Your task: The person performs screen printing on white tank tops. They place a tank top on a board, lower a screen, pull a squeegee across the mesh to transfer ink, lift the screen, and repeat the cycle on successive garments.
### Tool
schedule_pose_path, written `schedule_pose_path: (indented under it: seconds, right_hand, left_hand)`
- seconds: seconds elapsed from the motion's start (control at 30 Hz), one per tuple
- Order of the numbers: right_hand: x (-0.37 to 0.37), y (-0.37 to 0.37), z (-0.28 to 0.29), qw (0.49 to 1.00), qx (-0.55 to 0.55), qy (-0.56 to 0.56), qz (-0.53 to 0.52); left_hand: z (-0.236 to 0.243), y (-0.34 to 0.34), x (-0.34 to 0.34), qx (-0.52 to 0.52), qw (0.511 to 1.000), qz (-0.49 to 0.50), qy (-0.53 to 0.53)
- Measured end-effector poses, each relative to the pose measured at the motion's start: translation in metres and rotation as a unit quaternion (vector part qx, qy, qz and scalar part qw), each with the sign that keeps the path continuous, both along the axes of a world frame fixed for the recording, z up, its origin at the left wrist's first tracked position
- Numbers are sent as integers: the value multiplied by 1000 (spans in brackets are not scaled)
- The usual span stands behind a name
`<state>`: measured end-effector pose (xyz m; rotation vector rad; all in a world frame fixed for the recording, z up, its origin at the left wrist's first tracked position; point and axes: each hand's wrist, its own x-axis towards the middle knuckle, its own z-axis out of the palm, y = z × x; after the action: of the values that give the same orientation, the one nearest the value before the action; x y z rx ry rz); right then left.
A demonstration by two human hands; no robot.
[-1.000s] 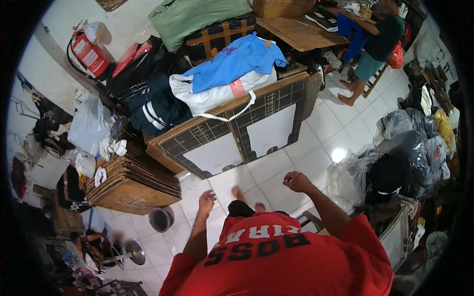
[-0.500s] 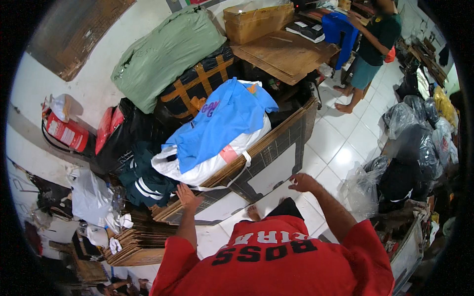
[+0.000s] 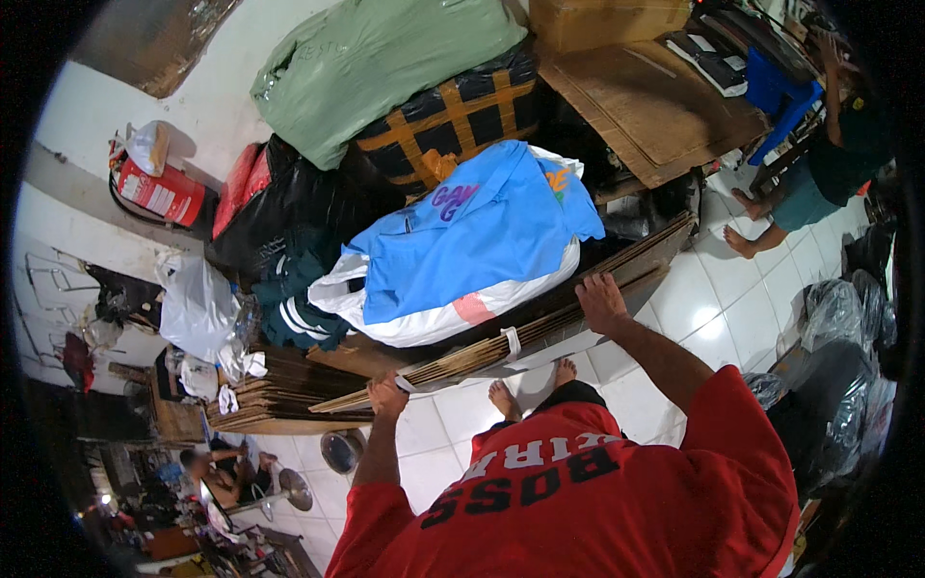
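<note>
Gripping the upper edge of a stack of thin, flat brown boards point(image 3: 461, 361), the left hand point(image 3: 388, 395) and right hand point(image 3: 602, 303) curl over it, well apart. Behind the stack lies a bulging white sack point(image 3: 400, 332) (contents hidden), topped with light-blue printed fabric point(image 3: 453, 255). A round, dark bucket point(image 3: 340, 451) stands near the left forearm.

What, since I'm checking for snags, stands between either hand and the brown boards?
Nothing visible blocks them: the left hand and right hand appear to touch the edges of the brown boards. A white strap hangs over those edges between the hands, a possible snag; a white strip shows beside the left hand.
</note>
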<state>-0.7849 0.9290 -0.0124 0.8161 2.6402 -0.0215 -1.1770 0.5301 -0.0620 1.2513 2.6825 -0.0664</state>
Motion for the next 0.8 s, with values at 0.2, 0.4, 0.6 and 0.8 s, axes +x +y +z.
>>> schedule_pose_path:
  seconds: [0.2, 0.4, 0.6, 0.8]
  right_hand:
    - [32, -30, -4, 981, -164, -102, -23]
    - [92, -111, -44, 993, -99, -14, -56]
    - [158, -220, -92, 982, -42, -116, -144]
    - [179, -311, -84, 959, -6, -58, -276]
  left_hand:
    - [19, -20, 13, -227, 958, -160, -77]
    - [-3, -75, 39, -150, 923, -263, -237]
    - [-26, -131, 46, -183, 878, -352, -268]
    - [-26, -120, 47, -285, 853, -387, -204]
